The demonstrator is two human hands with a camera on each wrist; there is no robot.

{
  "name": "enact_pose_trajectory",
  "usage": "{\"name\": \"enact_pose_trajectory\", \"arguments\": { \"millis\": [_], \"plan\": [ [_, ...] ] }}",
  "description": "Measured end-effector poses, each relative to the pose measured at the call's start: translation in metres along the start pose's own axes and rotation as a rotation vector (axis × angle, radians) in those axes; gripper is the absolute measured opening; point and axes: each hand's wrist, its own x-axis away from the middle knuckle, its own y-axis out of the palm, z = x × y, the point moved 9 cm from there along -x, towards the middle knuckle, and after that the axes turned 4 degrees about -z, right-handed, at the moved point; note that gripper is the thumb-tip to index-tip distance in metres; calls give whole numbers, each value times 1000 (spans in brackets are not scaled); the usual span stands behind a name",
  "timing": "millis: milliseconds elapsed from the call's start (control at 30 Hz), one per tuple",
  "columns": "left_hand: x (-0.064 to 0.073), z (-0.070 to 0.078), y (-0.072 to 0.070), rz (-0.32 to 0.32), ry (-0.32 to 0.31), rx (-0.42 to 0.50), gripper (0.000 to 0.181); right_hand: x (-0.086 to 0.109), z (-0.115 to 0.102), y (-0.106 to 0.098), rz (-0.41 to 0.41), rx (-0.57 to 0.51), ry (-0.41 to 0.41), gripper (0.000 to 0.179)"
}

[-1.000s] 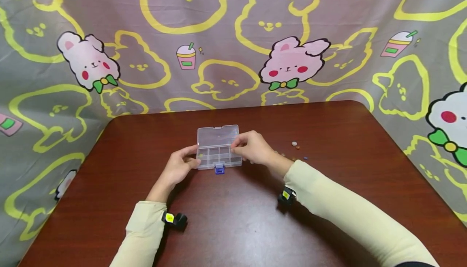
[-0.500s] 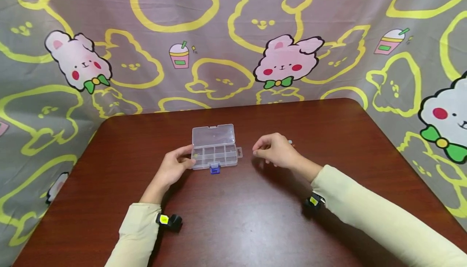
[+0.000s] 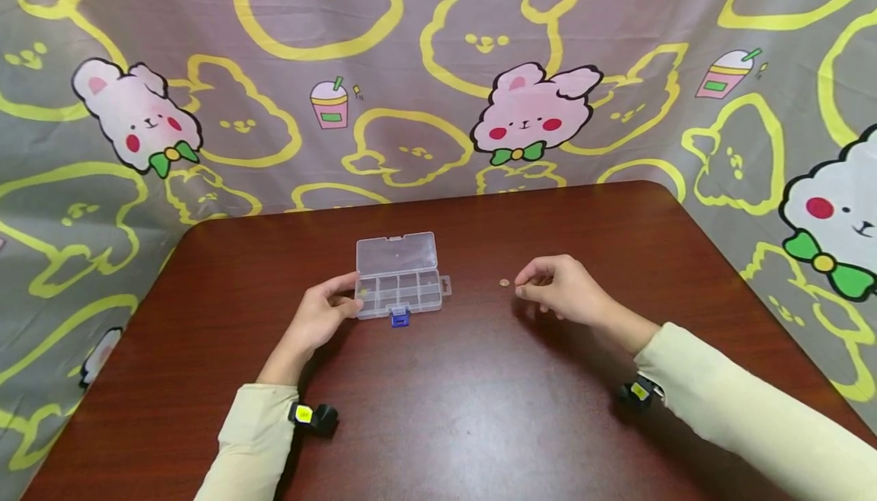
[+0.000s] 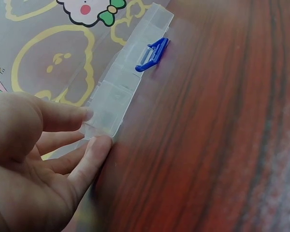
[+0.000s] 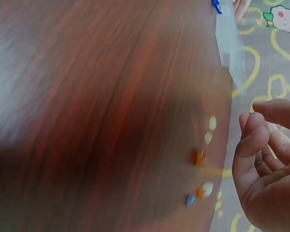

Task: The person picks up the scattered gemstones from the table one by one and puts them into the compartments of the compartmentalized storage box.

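A clear plastic compartment box (image 3: pixel 400 293) stands on the table, its lid tilted up at the back and its blue latch (image 3: pixel 400 317) at the front. My left hand (image 3: pixel 326 309) grips the left end, thumb at the front and fingers behind. A small yellowish piece shows in a left compartment. Right of the box, my right hand (image 3: pixel 565 288) hovers over the table, fingers loosely bent and thumb near the index fingertip, no object visible between them. A small pale bead-like piece (image 3: pixel 504 282) lies just left of its fingertips.
In the right wrist view several small bead-like pieces lie on the table: pale ones (image 5: pixel 212 123), an orange one (image 5: pixel 199 157) and a blue one (image 5: pixel 191 199). The head view hides most behind my right hand. A patterned cloth (image 3: pixel 411 67) hangs behind the table.
My right hand has moved from the box's right compartments out to the right, over the loose pieces. My left hand stays on the box. The head view has shifted slightly.
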Motion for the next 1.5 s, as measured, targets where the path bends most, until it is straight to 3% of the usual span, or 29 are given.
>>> {"name": "enact_pose_trajectory", "arguments": {
  "millis": [533, 867, 1500],
  "plan": [
    [2, -1, 0, 1, 3, 7, 51, 24, 39, -44, 98, 7, 51, 17],
    [1, -2, -1, 7, 2, 11, 51, 27, 67, -61, 115, 25, 86, 21],
    [0, -1, 0, 4, -7, 28, 50, 16, 73, -47, 41, -14, 78, 20]
  ]
}}
